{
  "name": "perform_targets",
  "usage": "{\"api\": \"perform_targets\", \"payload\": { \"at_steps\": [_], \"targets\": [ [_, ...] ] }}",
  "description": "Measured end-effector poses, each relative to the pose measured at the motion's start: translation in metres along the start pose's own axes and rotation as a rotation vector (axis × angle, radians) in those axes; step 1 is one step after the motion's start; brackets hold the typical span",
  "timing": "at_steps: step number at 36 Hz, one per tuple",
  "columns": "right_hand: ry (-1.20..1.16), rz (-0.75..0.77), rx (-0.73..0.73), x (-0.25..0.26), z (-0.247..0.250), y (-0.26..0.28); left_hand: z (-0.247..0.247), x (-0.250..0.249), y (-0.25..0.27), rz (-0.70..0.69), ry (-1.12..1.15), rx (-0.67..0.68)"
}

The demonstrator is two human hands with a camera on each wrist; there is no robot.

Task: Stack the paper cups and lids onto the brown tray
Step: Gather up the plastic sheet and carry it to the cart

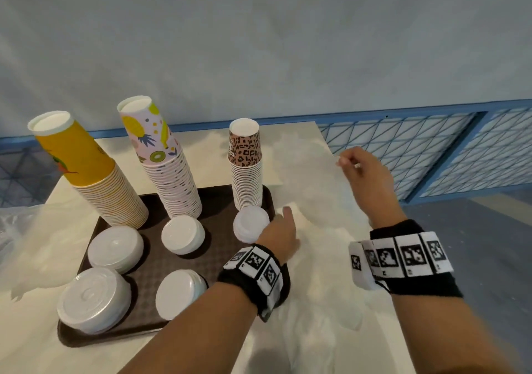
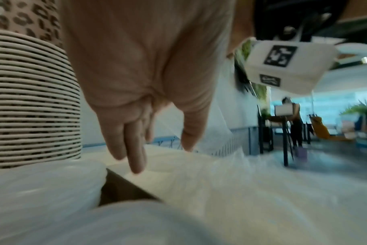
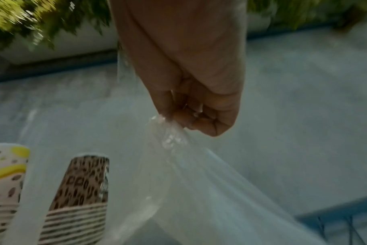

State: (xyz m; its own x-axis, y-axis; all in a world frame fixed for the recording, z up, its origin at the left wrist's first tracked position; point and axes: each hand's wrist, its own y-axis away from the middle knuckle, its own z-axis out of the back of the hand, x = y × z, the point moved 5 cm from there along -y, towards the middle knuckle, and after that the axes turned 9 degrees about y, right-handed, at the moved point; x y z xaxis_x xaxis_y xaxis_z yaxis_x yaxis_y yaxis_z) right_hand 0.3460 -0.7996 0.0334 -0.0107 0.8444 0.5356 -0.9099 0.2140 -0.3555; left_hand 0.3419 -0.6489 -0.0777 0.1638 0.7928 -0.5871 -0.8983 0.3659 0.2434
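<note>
Now, left to right. Brown tray (image 1: 149,270) sits on the desk (image 1: 37,342), holding three upside-down cup stacks along its far edge: orange cup stack (image 1: 86,169) leaning left, fruit-print cup stack (image 1: 164,157) leaning left too, leopard-print cup stack (image 1: 246,163) close to upright. Long axis of each runs roughly vertical, cup bases on top, rims down. In front of them on the tray are five short piles of white lids: big lid pile (image 1: 93,300) at the near left corner, overhanging the tray rim, a second big lid pile (image 1: 115,249) behind it, a middle lid pile (image 1: 182,234), a near lid pile (image 1: 180,290), and a small lid pile (image 1: 250,224) under the leopard stack.

Left hand (image 1: 280,235) reaches forward low past the tray's right edge, beside the small lid pile, fingers (image 2: 134,145) straight and pointing down at the clear plastic bag (image 1: 322,229) spread on the desk; it holds nothing. Right hand (image 1: 365,177) is raised further right, wrist bent, fingertips (image 3: 196,123) pinching a bunched edge of the plastic bag, which hangs down from the pinch.
</note>
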Motion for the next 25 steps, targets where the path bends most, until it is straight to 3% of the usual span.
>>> {"api": "perform_targets", "payload": {
  "at_steps": [3,5,8,10,11,14,16,17,21,25],
  "targets": [
    [0.020,0.085,0.029,0.013,0.019,0.022,0.035,-0.014,0.018,-0.163,0.298,-0.407],
    [-0.053,0.094,0.131,0.022,0.020,0.043,0.056,-0.026,0.034,-0.289,0.348,-0.555],
    [-0.171,0.131,0.251,0.042,0.019,0.074,0.072,-0.045,0.052,-0.410,0.215,-0.483],
    [-0.248,0.134,0.239,0.053,0.020,0.090,0.075,-0.053,0.064,-0.490,0.140,-0.397],
    [-0.294,0.101,0.167,0.054,0.023,0.097,0.078,-0.052,0.069,-0.495,0.152,-0.373],
    [-0.371,-0.138,-0.226,0.033,0.026,0.118,0.090,-0.042,0.082,-0.390,0.286,-0.415],
    [-0.255,-0.279,-0.306,0.008,0.009,0.134,0.101,-0.032,0.092,-0.315,0.375,-0.489],
    [-0.158,-0.321,-0.218,-0.005,-0.009,0.142,0.105,-0.029,0.096,-0.307,0.387,-0.520],
    [0.185,-0.371,0.373,-0.035,-0.076,0.178,0.111,-0.021,0.109,-0.320,0.340,-0.545],
    [0.348,-0.442,0.528,-0.047,-0.088,0.192,0.116,-0.010,0.117,-0.294,0.300,-0.563]
  ]
}}
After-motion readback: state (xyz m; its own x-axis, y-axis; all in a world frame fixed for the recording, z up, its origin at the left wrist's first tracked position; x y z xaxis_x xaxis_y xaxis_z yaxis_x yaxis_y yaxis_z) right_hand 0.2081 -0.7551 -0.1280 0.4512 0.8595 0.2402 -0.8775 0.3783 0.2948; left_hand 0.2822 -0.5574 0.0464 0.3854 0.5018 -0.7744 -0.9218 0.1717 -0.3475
